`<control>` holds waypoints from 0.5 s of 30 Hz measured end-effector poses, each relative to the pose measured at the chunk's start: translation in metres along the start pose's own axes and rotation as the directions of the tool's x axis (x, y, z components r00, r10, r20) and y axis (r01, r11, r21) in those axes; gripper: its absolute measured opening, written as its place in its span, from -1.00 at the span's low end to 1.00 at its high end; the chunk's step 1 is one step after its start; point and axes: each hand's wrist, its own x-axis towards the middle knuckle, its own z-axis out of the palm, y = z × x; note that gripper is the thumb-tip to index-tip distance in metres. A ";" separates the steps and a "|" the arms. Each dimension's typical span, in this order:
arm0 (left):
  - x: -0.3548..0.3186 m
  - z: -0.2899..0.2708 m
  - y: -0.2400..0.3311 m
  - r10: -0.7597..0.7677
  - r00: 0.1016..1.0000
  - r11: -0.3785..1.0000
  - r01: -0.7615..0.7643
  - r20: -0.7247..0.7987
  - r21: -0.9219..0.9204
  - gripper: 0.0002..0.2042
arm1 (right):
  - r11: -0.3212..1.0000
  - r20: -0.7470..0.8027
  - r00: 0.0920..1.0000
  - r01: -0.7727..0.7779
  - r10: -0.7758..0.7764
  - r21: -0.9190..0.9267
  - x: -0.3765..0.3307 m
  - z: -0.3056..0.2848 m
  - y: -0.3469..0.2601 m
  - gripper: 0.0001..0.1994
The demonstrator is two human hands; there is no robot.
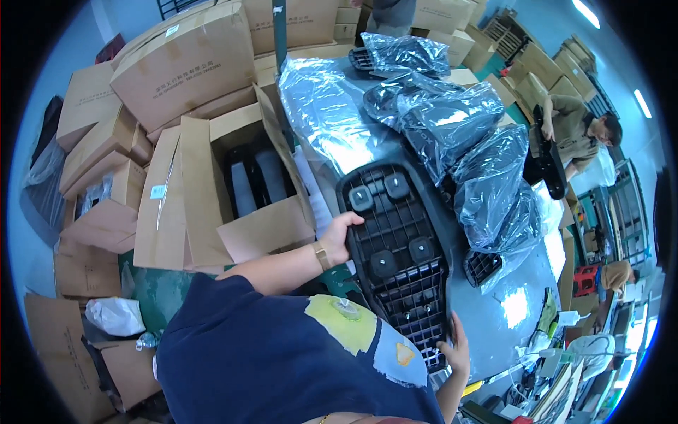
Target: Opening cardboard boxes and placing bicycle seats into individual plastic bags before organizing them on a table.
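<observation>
A long black plastic panel (417, 268) is tilted in front of me, its ribbed grid face and several square pads with bolts turned up. My left hand (339, 239) is closed on its left edge, thumb over the rim. Lower down, my right hand (455, 348) grips the right edge near the narrower end. Behind the panel is a grey worktable (487, 325). Clear plastic bags with dark panels inside, one bagged panel (487, 191) among them, lie along it, beside and beyond the panel I hold.
To my left stands an open carton (265, 230) with black and grey parts inside. More cartons (187, 67) are stacked behind it. A green post (280, 35) rises at the table's far left corner. At the right, another person (583, 131) handles a black panel (547, 159).
</observation>
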 end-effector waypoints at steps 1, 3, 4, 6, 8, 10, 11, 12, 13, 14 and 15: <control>0.004 -0.003 -0.013 -0.046 0.996 0.999 0.048 -0.078 0.024 -0.67 | 0.996 0.109 0.992 -0.068 0.061 0.065 0.012 -0.001 0.013 -0.29; 0.015 -0.017 -0.032 -0.138 0.978 0.986 0.150 -0.158 0.072 -0.71 | 0.979 0.187 0.974 -0.155 0.129 0.135 0.046 0.015 0.013 -0.28; 0.018 -0.021 -0.037 -0.161 0.965 0.973 0.190 -0.207 0.128 -0.71 | 0.957 0.135 0.964 -0.248 0.228 0.154 0.062 0.030 0.011 -0.33; 0.021 -0.025 -0.039 -0.164 0.954 0.960 0.213 -0.251 0.181 -0.73 | 0.971 -0.055 0.996 -0.086 0.075 -0.222 0.088 0.053 0.038 -0.42; 0.028 -0.025 -0.028 -0.237 0.941 0.934 0.289 -0.240 0.211 -0.73 | 0.985 -0.045 0.998 -0.058 0.051 -0.162 0.106 0.059 0.041 -0.50; 0.033 -0.028 -0.012 -0.259 0.938 0.907 0.318 -0.232 0.276 -0.73 | 0.994 -0.041 0.999 -0.035 0.031 -0.102 0.121 0.054 0.040 -0.58; 0.036 -0.029 -0.002 -0.276 0.935 0.873 0.341 -0.222 0.349 -0.73 | 0.992 -0.036 0.994 -0.109 0.107 -0.058 0.129 0.049 0.038 -0.63; 0.037 -0.027 0.010 -0.246 0.951 0.856 0.303 -0.185 0.419 -0.68 | 0.983 -0.028 0.983 -0.184 0.183 -0.013 0.138 0.046 0.032 -0.67; 0.041 -0.018 0.027 -0.247 0.958 0.872 0.286 -0.147 0.397 -0.63 | 0.983 -0.105 0.979 -0.178 0.172 -0.048 0.145 0.039 0.050 -0.70; 0.047 -0.014 0.048 -0.241 0.964 0.890 0.266 -0.114 0.369 -0.58 | 0.980 -0.110 0.977 -0.190 0.183 -0.055 0.153 0.039 0.045 -0.70; 0.063 -0.022 0.071 -0.086 0.993 0.890 0.115 -0.086 0.441 -0.56 | 0.985 -0.132 0.980 -0.156 0.146 -0.067 0.164 0.040 0.039 -0.71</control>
